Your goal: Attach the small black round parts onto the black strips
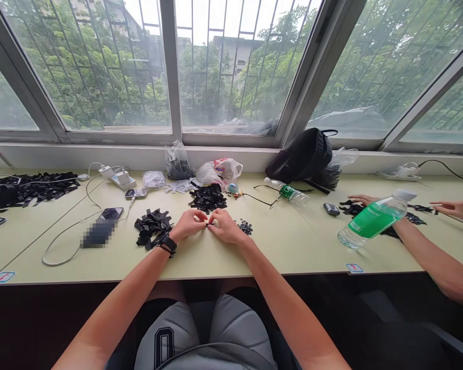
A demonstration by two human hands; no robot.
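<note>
Readable text was minimal. Gray shorts (185,326) had a big black outlined 0, maybe letter O, on one leg. Left sticker (3,277) and right sticker (355,268) at the desk (293,252) edge each had a red mark in a blue border, character unclear. Green labels on the standing bottle (373,220) and lying bottle (287,192) had white print, illegible. Red print on the white bag (210,173): illegible too.
</note>
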